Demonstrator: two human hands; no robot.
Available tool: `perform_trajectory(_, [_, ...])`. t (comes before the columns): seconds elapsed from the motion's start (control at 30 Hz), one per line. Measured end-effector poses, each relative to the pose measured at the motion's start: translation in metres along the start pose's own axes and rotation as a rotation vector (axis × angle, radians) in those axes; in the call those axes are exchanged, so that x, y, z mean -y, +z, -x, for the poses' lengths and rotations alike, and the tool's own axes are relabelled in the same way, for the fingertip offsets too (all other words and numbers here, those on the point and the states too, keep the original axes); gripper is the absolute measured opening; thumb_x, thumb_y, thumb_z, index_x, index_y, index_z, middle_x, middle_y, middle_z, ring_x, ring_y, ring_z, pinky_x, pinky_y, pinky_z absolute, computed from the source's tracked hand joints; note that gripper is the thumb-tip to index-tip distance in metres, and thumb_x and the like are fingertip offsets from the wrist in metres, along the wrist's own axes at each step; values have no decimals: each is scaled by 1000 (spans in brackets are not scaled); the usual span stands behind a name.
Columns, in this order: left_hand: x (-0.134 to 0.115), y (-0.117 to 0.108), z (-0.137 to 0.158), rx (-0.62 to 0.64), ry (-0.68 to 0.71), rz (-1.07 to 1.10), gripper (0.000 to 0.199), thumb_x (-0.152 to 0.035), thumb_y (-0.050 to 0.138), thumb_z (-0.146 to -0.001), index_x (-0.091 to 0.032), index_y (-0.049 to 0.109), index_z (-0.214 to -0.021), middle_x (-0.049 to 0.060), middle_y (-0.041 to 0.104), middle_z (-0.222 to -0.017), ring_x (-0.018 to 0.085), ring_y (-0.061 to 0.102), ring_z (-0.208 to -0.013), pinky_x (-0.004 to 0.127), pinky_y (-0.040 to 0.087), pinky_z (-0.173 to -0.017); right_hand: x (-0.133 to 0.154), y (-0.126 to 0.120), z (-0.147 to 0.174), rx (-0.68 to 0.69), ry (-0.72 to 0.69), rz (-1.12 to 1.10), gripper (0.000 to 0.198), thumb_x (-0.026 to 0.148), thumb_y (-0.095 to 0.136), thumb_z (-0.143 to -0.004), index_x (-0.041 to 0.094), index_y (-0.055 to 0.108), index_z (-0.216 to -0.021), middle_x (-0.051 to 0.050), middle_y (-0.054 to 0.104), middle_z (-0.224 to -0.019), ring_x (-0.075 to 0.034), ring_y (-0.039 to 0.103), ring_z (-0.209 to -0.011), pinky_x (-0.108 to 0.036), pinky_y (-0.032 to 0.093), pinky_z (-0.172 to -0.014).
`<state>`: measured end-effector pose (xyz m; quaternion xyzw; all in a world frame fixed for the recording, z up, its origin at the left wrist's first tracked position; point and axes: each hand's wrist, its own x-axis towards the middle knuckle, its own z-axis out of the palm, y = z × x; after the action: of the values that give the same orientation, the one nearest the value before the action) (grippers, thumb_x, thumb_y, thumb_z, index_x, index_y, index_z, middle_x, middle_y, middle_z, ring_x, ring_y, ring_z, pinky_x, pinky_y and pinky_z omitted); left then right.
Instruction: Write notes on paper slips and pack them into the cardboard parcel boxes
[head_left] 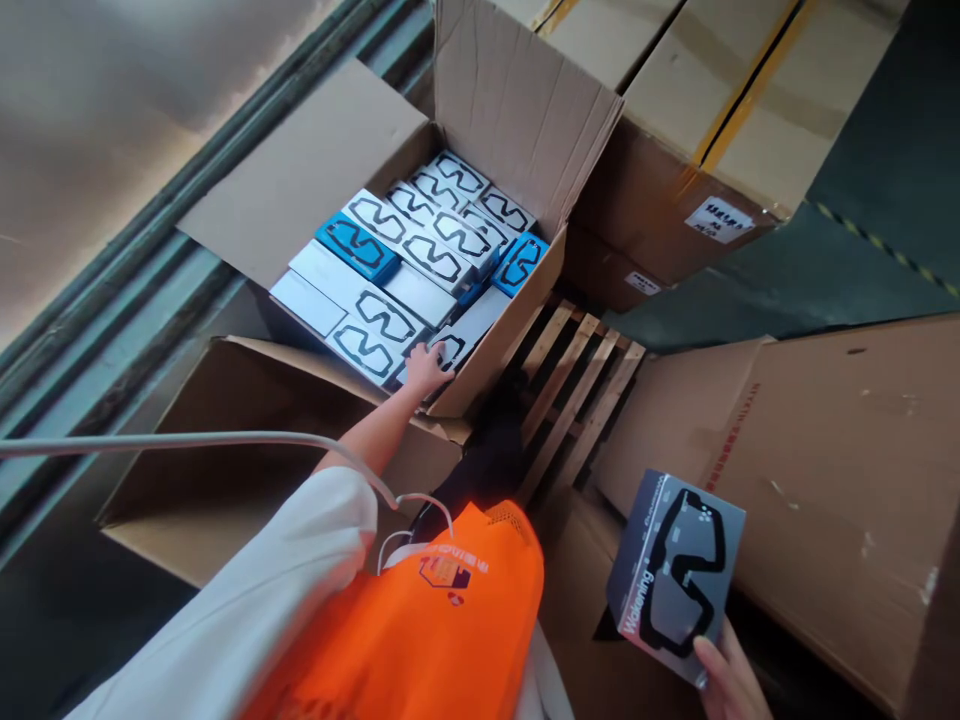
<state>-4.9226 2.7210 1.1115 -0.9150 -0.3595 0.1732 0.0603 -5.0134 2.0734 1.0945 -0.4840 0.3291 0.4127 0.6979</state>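
Observation:
My right hand (726,672) holds a grey goggles box (679,565) by its lower corner, at the lower right. The box is tilted, with a black goggles outline and the word "Wakening" on it. My left hand (427,368) is inside an open carton (517,325), at its near corner. Its thumb and fingers are apart over a white goggles box (451,348), touching the packed boxes. Rows of white goggles boxes (373,345) fill the carton, with a blue goggles box (358,247) at the left and another blue box (520,264) at the right.
An open empty-looking carton (247,420) stands left of my body. Taped cartons (675,150) are stacked at the back right. A large carton (847,480) lies to the right, beside a wooden pallet (577,390). A white cable (225,439) crosses over my left arm.

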Motion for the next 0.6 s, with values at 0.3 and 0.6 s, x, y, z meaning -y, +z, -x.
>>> perform_trajectory(0.3, [-5, 25, 6, -11, 27, 196, 55, -39, 38, -100, -16, 54, -147, 19, 10, -168, 38, 9, -156, 57, 16, -123, -7, 42, -34, 73, -139, 227, 70, 60, 75, -73, 35, 60, -137, -6, 62, -142, -36, 55, -135, -56, 50, -109])
perform_trajectory(0.6, [-45, -42, 72, 392, 315, 1295, 94, -58, 68, -81, -20, 31, -158, 17, 56, -145, 36, 59, -126, 50, 51, -105, 65, 362, -150, 751, -474, 279, 114, 63, 70, -76, 18, 12, -164, -13, 39, -160, -32, 45, -144, -50, 35, -122])
